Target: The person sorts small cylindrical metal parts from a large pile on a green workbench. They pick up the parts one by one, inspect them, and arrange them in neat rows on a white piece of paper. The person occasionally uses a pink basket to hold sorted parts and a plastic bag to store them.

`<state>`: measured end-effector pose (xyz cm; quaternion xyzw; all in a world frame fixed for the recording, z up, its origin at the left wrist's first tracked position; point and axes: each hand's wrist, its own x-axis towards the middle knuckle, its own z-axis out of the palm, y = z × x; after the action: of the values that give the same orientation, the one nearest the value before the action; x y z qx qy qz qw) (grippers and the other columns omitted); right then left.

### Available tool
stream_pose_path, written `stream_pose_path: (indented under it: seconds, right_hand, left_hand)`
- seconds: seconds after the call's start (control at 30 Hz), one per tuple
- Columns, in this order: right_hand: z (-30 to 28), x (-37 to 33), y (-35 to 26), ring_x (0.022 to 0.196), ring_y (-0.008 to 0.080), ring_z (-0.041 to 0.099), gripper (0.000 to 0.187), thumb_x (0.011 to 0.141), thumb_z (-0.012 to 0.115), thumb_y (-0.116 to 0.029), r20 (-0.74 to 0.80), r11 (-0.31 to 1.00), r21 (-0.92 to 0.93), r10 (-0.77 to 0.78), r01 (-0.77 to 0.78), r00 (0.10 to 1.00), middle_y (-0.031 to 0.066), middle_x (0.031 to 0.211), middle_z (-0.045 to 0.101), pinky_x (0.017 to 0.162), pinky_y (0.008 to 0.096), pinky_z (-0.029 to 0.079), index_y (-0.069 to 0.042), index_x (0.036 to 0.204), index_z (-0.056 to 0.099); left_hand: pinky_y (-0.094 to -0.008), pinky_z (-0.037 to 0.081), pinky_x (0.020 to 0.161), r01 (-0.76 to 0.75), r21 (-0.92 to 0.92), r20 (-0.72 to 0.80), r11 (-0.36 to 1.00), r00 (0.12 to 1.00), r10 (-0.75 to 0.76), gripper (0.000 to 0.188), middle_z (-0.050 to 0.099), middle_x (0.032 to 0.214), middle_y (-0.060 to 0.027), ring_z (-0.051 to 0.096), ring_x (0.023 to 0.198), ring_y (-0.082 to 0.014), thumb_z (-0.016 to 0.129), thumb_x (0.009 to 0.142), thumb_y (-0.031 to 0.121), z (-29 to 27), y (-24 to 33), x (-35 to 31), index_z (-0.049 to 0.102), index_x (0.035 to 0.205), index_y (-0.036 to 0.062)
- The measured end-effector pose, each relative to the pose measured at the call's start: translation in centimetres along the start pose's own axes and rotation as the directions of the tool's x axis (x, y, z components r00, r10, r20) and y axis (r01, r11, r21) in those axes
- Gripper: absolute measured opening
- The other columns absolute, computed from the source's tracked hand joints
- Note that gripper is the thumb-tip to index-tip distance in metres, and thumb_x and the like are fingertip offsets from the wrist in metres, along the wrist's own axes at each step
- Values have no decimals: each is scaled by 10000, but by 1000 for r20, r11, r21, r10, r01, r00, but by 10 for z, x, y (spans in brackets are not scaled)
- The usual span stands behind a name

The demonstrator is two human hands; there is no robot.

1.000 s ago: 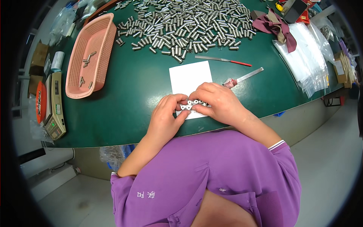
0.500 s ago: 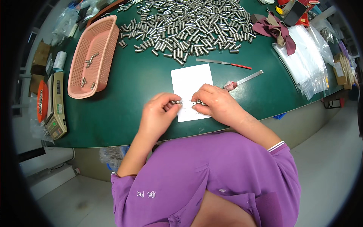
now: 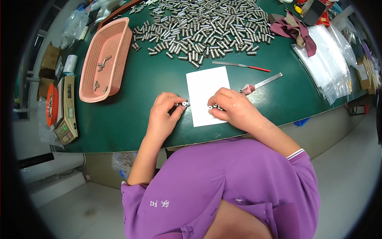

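Observation:
My left hand [image 3: 164, 113] is closed, with metal cylinders [image 3: 185, 104] pinched between thumb and fingers just off the left edge of a white paper sheet [image 3: 207, 81]. One cylinder's round end, with a dark centre hole, faces the sheet. Over the sheet's right part, my right hand [image 3: 234, 106] curls around several short metal cylinders [image 3: 215, 106], their holed ends showing in a row. The fingers cover the rest of their length. A large heap of similar shiny cylinders [image 3: 207, 28] covers the far part of the green table [image 3: 159, 71].
A pink basket [image 3: 123, 59] with a few cylinders stands left, beside a scale [image 3: 68, 115] and an orange dish [image 3: 51, 104]. A red-handled file [image 3: 254, 68] and a metal strip with a wrapped end [image 3: 266, 81] lie right, near plastic bags [image 3: 324, 67] and a maroon cloth [image 3: 292, 30].
My left hand has drawn left, off the paper and away from my right hand, and its cylinder end is now plainly visible. My right hand keeps its cylinders. The whole view has shifted slightly.

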<state>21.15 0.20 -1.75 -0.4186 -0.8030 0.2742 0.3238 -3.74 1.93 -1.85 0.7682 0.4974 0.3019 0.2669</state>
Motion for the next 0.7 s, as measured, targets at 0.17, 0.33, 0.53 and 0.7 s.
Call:
stream_pose_path:
  seconds: [0.17, 0.33, 0.53, 0.7]
  right_hand:
    - [1, -1, 2, 866, 291, 617, 167, 820, 706, -146, 2, 1000, -18, -2, 2, 1000, 87, 906, 574, 761, 407, 502, -71, 936, 611]
    - [2, -1, 3, 839, 261, 621, 171, 826, 717, -144, 3, 998, -53, -29, 29, 1000, 72, 918, 591, 743, 390, 496, -75, 952, 624]
    - [0, -2, 3, 820, 275, 614, 163, 843, 709, -159, 4, 998, -56, -26, 26, 1000, 89, 915, 585, 738, 377, 504, -75, 956, 628]
    - [-23, 3, -11, 803, 158, 611, 169, 857, 715, -108, -24, 950, 213, 238, -228, 971, 40, 920, 602, 726, 298, 499, -58, 1006, 652]
  left_hand:
    - [-275, 516, 712, -17, 34, -13, 999, 1000, 17, 221, 610, 964, -54, 609, 825, -166, 756, 760, -8, 5, 6, 3, 717, 967, 58]
    - [-275, 513, 714, -48, 21, -29, 999, 998, 48, 210, 628, 960, -57, 613, 819, -164, 762, 770, 25, 14, 8, 3, 720, 974, 56]
    - [-232, 485, 745, 280, -388, 12, 878, 954, -300, 133, 662, 939, -47, 587, 779, -117, 619, 933, 44, 5, 2, 3, 665, 1052, 7]
    - [-223, 482, 686, 389, -891, 443, -236, 859, -257, 185, 551, 951, -51, 522, 788, -117, 509, 1024, 132, -14, -4, 5, 545, 1138, -9]
